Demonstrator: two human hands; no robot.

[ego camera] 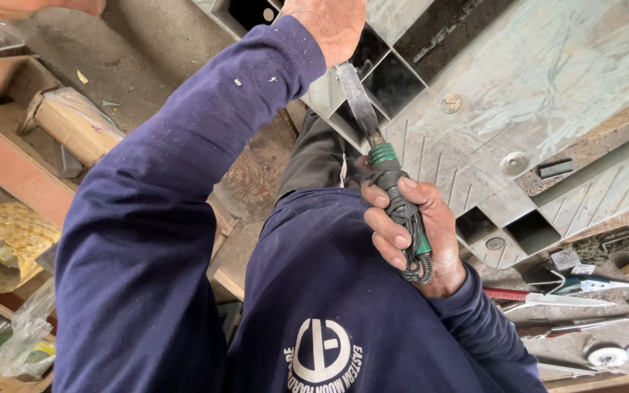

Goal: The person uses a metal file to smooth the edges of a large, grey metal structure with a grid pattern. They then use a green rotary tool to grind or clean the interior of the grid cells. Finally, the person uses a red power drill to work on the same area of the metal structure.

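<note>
My right hand (410, 236) grips the handle of a flat metal file (362, 105). The handle is wrapped in black cord with green bands. The blade runs up and to the left, and its far end disappears under my left hand (329, 28) at the top edge of the head view. The blade lies across the open ends of grey square steel tubes (394, 80) that belong to a scratched metal frame (547, 80). Both arms are in dark blue long sleeves, and my fingers on the left hand are hidden.
A bench at the right carries a red-handled tool (518, 295), blue-handled pliers (595, 284) and two round discs (609, 356). At the left are a cardboard box (74, 124), wooden boards (9, 164) and plastic bags (16, 342).
</note>
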